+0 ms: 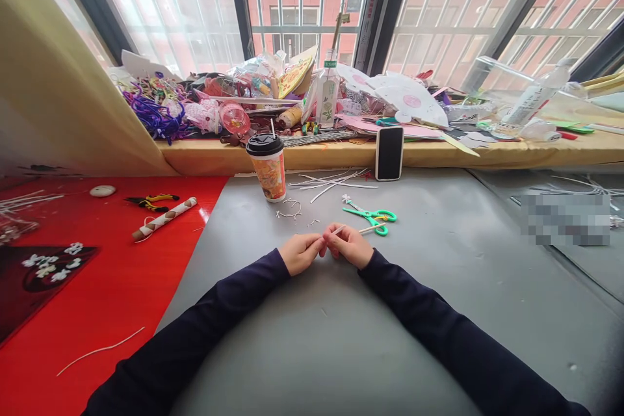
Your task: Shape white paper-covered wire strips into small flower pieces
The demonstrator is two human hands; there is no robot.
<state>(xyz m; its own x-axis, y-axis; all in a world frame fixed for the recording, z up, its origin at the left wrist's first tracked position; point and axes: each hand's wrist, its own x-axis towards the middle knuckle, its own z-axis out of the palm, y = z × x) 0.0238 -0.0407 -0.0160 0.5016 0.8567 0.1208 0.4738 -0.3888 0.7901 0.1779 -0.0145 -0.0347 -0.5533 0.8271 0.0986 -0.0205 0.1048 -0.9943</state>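
Observation:
My left hand (301, 252) and my right hand (349, 246) meet over the grey table, with thumbs and fingertips pinched close together. A thin white pipe cleaner (373, 228) passes through my right hand, one end sticking out to the right. My left fingers are closed at its near end; the tip between them is too small to make out. Just beyond my right hand lie green-handled scissors (373, 214), with a small white flower shape (346, 199) by the blades. Short white bits (313, 223) and a curled white piece (292, 209) lie beyond my left hand.
A lidded paper cup (268, 172) with a straw, loose white strips (336, 183) and a propped phone (389, 153) stand farther back. Left, on red, are pliers (152, 202), a wrapped roll (166, 219) and white flowers (53, 262). Craft materials crowd the windowsill (312, 155).

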